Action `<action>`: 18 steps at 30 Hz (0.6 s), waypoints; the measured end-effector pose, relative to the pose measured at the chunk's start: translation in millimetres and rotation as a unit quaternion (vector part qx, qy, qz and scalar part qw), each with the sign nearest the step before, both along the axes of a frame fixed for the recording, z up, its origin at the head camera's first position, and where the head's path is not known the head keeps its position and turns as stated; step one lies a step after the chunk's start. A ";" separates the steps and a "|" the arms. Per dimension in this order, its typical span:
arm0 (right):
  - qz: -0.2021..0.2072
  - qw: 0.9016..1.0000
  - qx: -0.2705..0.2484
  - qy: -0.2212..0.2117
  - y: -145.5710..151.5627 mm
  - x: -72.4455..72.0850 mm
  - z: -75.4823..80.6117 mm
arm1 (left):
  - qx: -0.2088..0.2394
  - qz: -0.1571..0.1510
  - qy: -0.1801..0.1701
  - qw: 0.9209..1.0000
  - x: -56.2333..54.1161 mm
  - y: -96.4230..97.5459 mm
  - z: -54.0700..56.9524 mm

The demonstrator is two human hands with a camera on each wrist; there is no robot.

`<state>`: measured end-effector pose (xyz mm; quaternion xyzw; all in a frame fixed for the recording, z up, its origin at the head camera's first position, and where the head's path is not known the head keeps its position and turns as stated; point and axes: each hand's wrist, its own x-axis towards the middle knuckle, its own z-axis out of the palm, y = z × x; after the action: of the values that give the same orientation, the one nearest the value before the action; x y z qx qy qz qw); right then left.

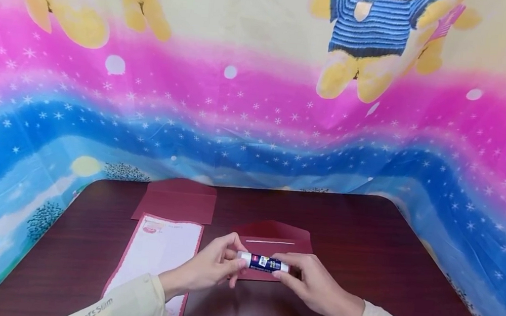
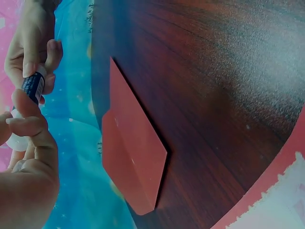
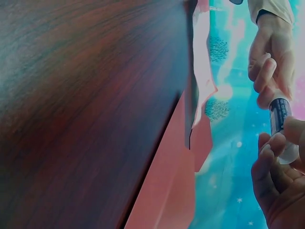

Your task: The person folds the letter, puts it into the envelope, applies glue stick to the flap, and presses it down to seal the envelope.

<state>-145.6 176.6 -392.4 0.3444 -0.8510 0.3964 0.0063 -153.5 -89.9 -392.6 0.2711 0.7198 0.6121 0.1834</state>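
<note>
A dark blue glue stick (image 1: 265, 263) with white ends lies level between my two hands, above the table. My left hand (image 1: 213, 261) pinches its left end between thumb and fingers. The right hand (image 1: 316, 281) holds the other end, thumb below and fingers above. Behind and beneath the hands is a dark red envelope (image 1: 303, 248) with its flap raised, a thin white line running across it. The right wrist view shows the same glue stick (image 3: 279, 114) bridging both hands.
To the left lies a white letter sheet (image 1: 159, 253) with a red border. A second red envelope (image 1: 179, 206), flap up, sits behind it at the table's back edge. The dark wooden table (image 1: 365, 230) is ringed by a patterned curtain (image 1: 256, 128).
</note>
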 end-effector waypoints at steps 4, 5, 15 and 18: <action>-0.009 1.000 0.001 -0.002 -2.8 -0.1 1.2 | 0.003 0.008 0.001 1.000 0.1 -0.6 2.4; -0.011 1.000 0.001 -0.004 -3.1 -0.1 1.5 | 0.004 0.009 -0.001 1.000 0.1 -0.5 3.1; -0.020 1.000 -0.010 -0.015 -1.2 0.5 -1.8 | -0.018 0.019 0.018 0.999 1.2 5.2 9.7; -0.021 1.000 -0.016 -0.012 -1.1 0.6 -3.3 | -0.021 0.024 0.018 0.999 1.2 6.3 9.7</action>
<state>-145.0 175.5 -395.7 0.3218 -0.8517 0.4135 0.0099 -152.3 -83.6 -383.0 0.2605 0.7420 0.5963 0.1611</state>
